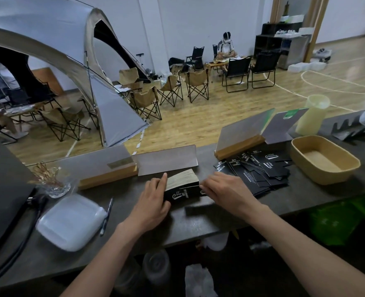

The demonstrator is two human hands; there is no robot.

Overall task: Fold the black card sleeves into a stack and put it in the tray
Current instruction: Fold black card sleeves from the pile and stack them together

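A thick stack of folded black card sleeves (182, 185) stands on the dark counter (198, 224) at the centre, its pale edges facing up. My left hand (153, 200) presses against the stack's left side with the fingers wrapped around it. My right hand (224, 189) touches the stack's right end with its fingertips. A loose pile of unfolded black card sleeves (256, 170) with white print lies to the right. Further right sits the tan oval tray (325, 159), with nothing in it.
Wooden sign holders with clear panels (239, 138) (106, 168) line the counter's far edge. A white plastic lid (70, 221) and a pen (106, 217) lie at the left, beside a glass vase (53, 183). A pale cup (312, 114) stands behind the tray.
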